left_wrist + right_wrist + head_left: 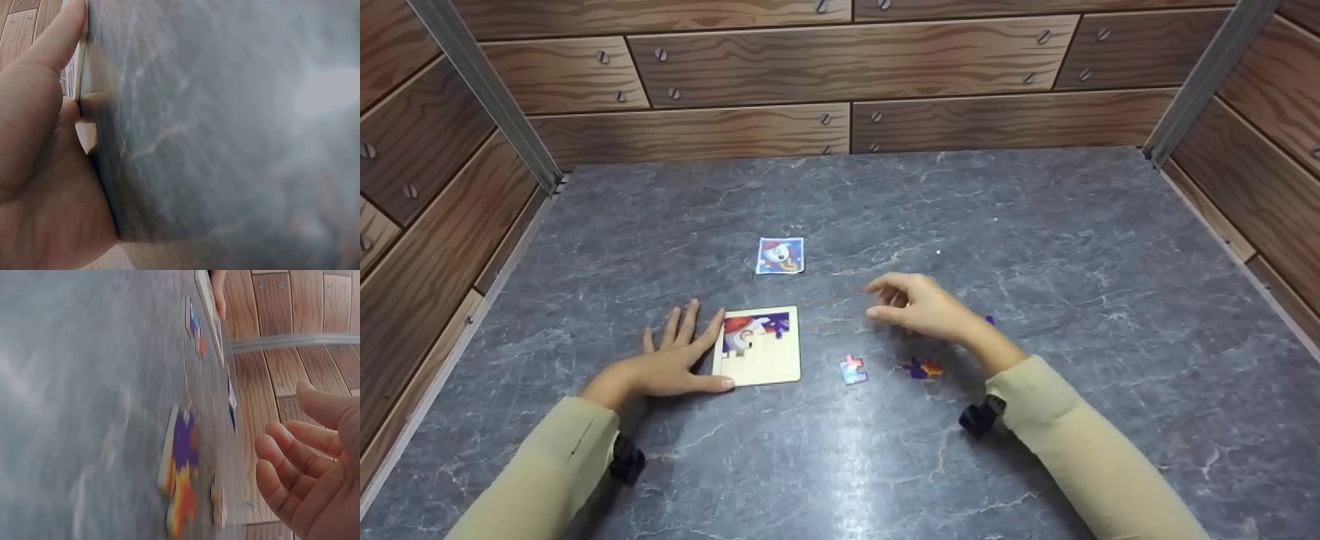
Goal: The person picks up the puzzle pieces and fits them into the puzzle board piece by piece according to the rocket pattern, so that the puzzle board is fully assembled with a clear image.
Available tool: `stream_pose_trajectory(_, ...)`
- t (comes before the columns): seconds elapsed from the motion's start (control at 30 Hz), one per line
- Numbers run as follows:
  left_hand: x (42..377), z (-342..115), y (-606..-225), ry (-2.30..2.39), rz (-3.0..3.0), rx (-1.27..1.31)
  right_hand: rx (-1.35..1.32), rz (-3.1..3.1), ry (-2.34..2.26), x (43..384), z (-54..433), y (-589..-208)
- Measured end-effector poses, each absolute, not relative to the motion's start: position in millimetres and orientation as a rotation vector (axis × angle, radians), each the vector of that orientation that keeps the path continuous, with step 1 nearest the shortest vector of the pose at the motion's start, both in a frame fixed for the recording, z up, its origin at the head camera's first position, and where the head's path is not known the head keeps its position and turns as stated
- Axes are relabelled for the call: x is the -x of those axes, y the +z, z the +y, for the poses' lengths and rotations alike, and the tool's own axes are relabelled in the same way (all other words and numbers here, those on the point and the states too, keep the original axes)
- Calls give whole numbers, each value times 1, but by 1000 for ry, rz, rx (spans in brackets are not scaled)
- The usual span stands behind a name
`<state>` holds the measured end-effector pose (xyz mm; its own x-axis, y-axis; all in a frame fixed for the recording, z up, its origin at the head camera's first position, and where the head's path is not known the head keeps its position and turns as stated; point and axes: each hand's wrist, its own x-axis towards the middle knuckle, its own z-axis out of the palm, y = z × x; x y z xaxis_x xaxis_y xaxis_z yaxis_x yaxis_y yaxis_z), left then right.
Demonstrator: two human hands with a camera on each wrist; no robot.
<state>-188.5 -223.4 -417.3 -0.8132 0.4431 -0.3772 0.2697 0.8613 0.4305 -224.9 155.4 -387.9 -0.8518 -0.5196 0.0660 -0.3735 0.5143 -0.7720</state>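
Note:
A square wooden jigsaw board (772, 364) lies on the table, its upper part filled with joined pieces in red, white and purple. Spread along the board's left edge, my left hand (675, 364) rests with thumb and index finger touching it. My right hand (919, 306) hovers to the right of the board with fingers loosely bent and nothing in them. Below it lie a light-blue and red puzzle piece (853, 370) and a purple and orange puzzle piece (922, 368). A purple puzzle piece (990, 320) shows partly behind the right wrist.
Behind the board lies a small picture card (781, 256) with a white cartoon animal on blue. The grey marbled table (840, 202) is walled by wood-patterned panels (735, 71) at the back and sides.

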Motion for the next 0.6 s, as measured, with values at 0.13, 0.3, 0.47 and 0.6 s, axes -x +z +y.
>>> stream_pose_trajectory(0.13,189,-223,-418,487,2561,-522,744,2602,-1239,226,169,-390)
stream_pose_trajectory(0.3,189,-223,-417,496,2554,-517,693,2624,-1222,228,183,-395)
stream_pose_trajectory(0.47,190,-223,-417,493,2555,-511,640,2629,-1191,229,192,-399)
stream_pose_trajectory(0.6,190,-224,-418,493,2555,-510,629,2661,-1131,231,196,-402)
